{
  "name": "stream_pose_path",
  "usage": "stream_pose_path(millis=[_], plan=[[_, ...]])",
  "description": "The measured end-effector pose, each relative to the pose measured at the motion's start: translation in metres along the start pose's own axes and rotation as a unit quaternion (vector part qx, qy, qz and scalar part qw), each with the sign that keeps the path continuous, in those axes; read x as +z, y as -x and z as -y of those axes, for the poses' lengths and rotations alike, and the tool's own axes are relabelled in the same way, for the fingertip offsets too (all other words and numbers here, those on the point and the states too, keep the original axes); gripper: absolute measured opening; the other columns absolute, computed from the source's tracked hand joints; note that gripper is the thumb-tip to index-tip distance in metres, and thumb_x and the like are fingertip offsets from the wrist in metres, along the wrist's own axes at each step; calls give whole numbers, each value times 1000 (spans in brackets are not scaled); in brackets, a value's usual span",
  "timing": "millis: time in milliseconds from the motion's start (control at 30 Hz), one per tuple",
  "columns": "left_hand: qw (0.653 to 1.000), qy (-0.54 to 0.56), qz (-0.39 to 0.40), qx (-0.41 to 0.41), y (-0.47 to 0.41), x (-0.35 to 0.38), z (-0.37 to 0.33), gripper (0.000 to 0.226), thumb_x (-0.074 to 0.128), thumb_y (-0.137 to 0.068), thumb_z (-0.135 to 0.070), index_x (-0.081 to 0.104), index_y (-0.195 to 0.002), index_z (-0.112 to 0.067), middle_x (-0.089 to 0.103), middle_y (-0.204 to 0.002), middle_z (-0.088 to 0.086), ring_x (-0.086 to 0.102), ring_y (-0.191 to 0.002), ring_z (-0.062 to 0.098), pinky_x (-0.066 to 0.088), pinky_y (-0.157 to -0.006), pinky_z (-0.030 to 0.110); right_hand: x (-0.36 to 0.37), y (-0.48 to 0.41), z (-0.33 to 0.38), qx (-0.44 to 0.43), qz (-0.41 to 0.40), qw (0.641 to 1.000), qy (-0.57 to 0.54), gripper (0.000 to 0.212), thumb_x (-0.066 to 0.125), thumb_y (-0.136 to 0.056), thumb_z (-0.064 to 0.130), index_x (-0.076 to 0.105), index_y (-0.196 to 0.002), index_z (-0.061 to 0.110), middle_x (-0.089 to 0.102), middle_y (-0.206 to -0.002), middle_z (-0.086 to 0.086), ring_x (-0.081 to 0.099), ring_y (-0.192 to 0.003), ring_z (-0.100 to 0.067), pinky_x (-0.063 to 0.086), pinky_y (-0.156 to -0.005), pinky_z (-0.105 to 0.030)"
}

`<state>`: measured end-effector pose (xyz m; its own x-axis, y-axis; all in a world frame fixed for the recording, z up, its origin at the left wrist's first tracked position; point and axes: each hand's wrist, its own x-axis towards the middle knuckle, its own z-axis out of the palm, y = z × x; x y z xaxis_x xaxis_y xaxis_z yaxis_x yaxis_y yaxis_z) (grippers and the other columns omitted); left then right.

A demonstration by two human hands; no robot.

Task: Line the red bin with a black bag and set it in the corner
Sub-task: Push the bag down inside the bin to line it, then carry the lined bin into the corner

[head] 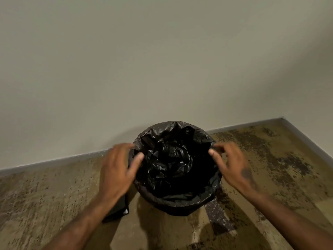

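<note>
One bin, one black bag (173, 163), two bare hands, and both are at the rim. The left hand (119, 170) sits on the bin's left edge, fingers spread and loosely curled, thumb dipping just inside the opening against the plastic; whether it actually pinches the film I cannot tell, as it is blurred. The right hand (232, 165) mirrors it on the opposite edge, thumb and forefinger drawn together at the bag's fold, though the blur hides a sure grip. Between the two hands the bag fills the whole mouth: glossy, deeply crumpled, sagging into the middle, its top rolled outward over the rim. Below the left wrist a loose flap hangs down the outside. The bin's red wall is wholly hidden. It stands on speckled brown carpet (45, 204), close against the pale wall (162, 60) beyond the fingertips.
</note>
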<state>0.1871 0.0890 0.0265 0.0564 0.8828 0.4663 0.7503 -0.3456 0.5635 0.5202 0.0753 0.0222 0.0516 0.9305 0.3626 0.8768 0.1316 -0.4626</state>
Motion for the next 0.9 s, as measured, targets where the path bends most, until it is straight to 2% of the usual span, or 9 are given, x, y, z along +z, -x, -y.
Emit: stream_pose_path(millis=[33, 100, 200, 300, 433, 567, 700, 833, 900], plan=[[992, 39, 4, -119, -10, -2, 5, 47, 55, -94, -51, 57, -125, -16, 60, -117, 2, 58, -104, 17, 44, -82, 28, -1, -9, -4, 86, 22, 996, -10, 55, 41, -90, 63, 60, -117, 19, 61, -103, -1, 59, -89, -12, 54, -77, -31], [937, 148, 51, -311, -24, -1, 16, 53, 56, -93, -53, 54, -131, -16, 57, -124, 3, 57, -108, 19, 46, -85, 32, 1, -23, -14, 210, 84, 971, -74, 62, 44, -85, 72, 59, -120, 23, 62, -107, 1, 61, -92, -14, 56, -80, -38], [856, 270, 124, -423, -28, 4, 23, 42, 55, -95, -51, 57, -120, -18, 62, -120, 5, 60, -106, 22, 49, -89, 40, 8, -30, -27, 287, 154, 927, -188, 56, 52, -79, 74, 64, -98, 23, 66, -100, 4, 65, -91, -16, 55, -83, -42], [817, 325, 156, -449, -27, 13, 27, 30, 61, -95, -40, 65, -110, -15, 69, -112, 13, 64, -99, 26, 51, -84, 40, 14, -31, -35, 322, 187, 900, -227, 60, 65, -67, 74, 47, -70, 17, 57, -75, -11, 59, -70, -23, 46, -64, -40], [796, 339, 161, -475, -26, 17, 35, 23, 64, -94, -30, 70, -107, -12, 69, -118, 19, 63, -97, 28, 50, -83, 40, 14, -34, -34, 342, 180, 873, -297, 27, 71, -86, 36, 60, -82, 11, 66, -95, -34, 72, -84, -38, 56, -77, -40], [790, 346, 166, -478, -27, 16, 38, 19, 63, -94, -26, 70, -104, -10, 70, -113, 19, 61, -96, 28, 49, -81, 39, 10, -36, -34, 357, 181, 853, -335, 42, 72, -87, 23, 63, -101, -15, 76, -92, -21, 75, -84, -28, 57, -81, -36], [787, 351, 163, -481, -32, 3, 28, 17, 63, -95, -25, 69, -104, -11, 69, -106, 14, 61, -95, 26, 48, -77, 38, -8, -43, -23, 367, 187, 844, -342, 47, 75, -83, 27, 62, -98, -16, 74, -96, -24, 74, -88, -31, 55, -92, -43], [780, 346, 150, -500, -52, -38, -12, 17, 62, -96, -25, 69, -104, -11, 70, -104, 11, 60, -94, 25, 47, -77, 37, -62, -62, 14, 373, 201, 838, -342, 26, 72, -86, 21, 66, -85, -4, 74, -89, -24, 72, -71, -21, 54, -67, -30], [779, 343, 148, -504, -72, -71, -42, 16, 62, -96, -23, 69, -103, -11, 70, -103, 11, 61, -95, 26, 47, -78, 38, -104, -76, 34, 378, 198, 835, -347, 31, 72, -87, 20, 67, -87, -10, 76, -89, -20, 74, -74, -22, 54, -67, -29]])
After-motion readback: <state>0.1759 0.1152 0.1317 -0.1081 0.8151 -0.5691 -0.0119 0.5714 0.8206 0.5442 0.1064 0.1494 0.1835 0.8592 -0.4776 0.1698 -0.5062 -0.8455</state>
